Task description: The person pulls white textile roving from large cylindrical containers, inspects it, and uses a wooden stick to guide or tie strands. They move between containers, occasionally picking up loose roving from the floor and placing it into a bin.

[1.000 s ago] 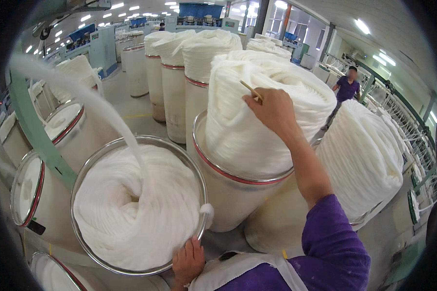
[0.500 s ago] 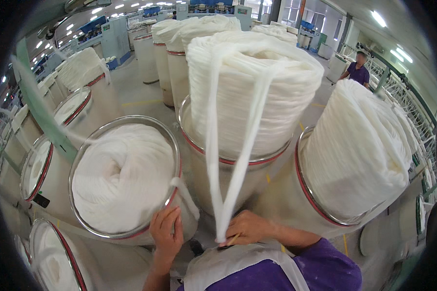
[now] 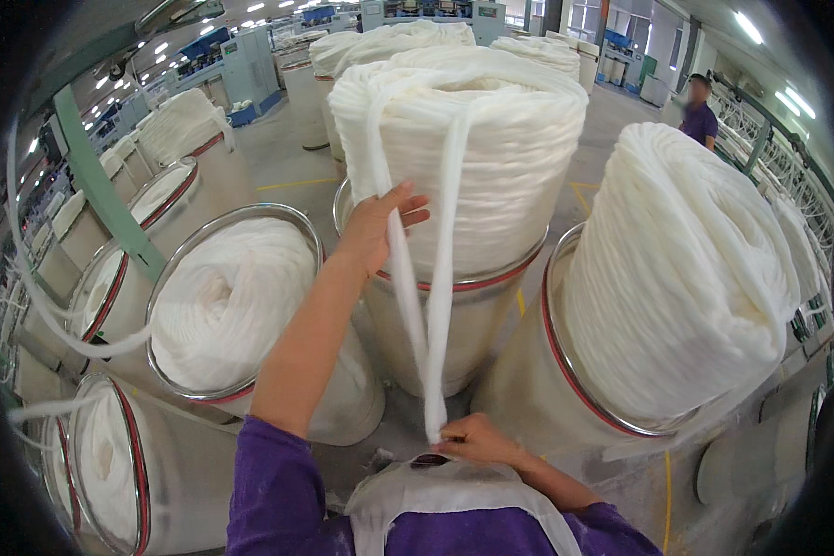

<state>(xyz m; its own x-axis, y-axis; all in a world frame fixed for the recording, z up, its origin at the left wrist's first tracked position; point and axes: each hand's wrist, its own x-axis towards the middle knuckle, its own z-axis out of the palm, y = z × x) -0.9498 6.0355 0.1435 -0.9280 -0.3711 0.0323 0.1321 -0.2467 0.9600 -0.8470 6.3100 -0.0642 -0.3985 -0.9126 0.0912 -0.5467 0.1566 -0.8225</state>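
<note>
Left hand [image 3: 382, 232] spread, right hand [image 3: 473, 439] pinching a white fibre strand [image 3: 448, 204]

Any lettering on the pale blue machines [image 3: 250, 67] at the back looks too small to make out. Left forearm, out of a purple sleeve [image 3: 273, 477], reaches up and forward across the view, nearly straight, passing in front of the left can [image 3: 338, 394]. Its hand is wide, thumb uppermost, fingers parted and pointing right, with one length of the strand running past the palm. Right forearm comes in low from the lower right; its hand is narrow, fingers bent and closed on the strand's bottom end, just above the white apron [image 3: 435, 491].

Two lengths of strand hang from the tall coil [image 3: 519, 176] in the middle can [image 3: 491, 320] and meet in a V at the right hand. This coil stands well above the red-banded rim. To the right, a leaning coil [image 3: 686, 287] rises from another can [image 3: 524, 375]. Beyond it, at upper right, stands a co-worker [image 3: 700, 120] in purple.
</note>
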